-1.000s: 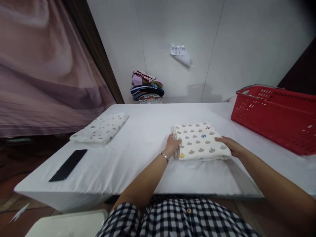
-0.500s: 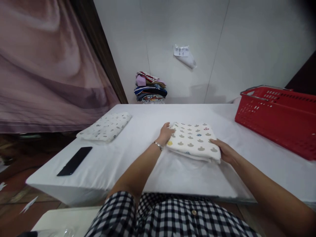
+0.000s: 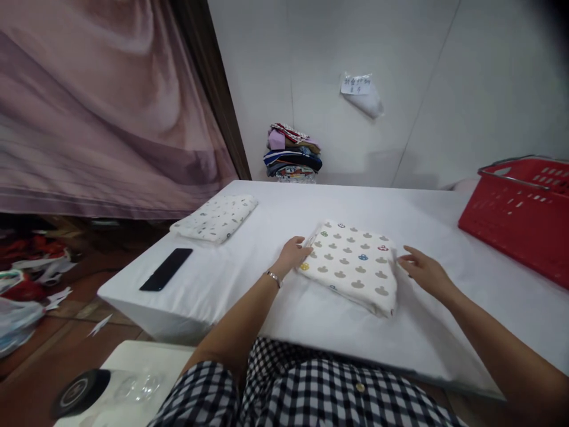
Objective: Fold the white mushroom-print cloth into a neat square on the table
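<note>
A folded white cloth point(image 3: 349, 264) with grey mushroom shapes and a few coloured ones lies flat on the white-covered table point(image 3: 329, 332) in front of me. My left hand point(image 3: 291, 255), with a bracelet at its wrist, touches the cloth's left edge, thumb and fingers apart. Just off the right edge hovers my right hand point(image 3: 422, 273), open and holding nothing. Farther left rests a second folded white cloth point(image 3: 217, 218) with small dark prints.
A black phone-like slab point(image 3: 166, 270) lies near the table's left edge. The red basket point(image 3: 515, 219) stands at the right. Behind the table is a stack of folded fabrics point(image 3: 293, 154). At lower left, a pale stool point(image 3: 146, 356) bears a dark-lidded clear container.
My right hand has let go of the mushroom-print cloth and moved off to its right. The cloth now lies flatter, slightly turned. The whole view has shifted leftward.
</note>
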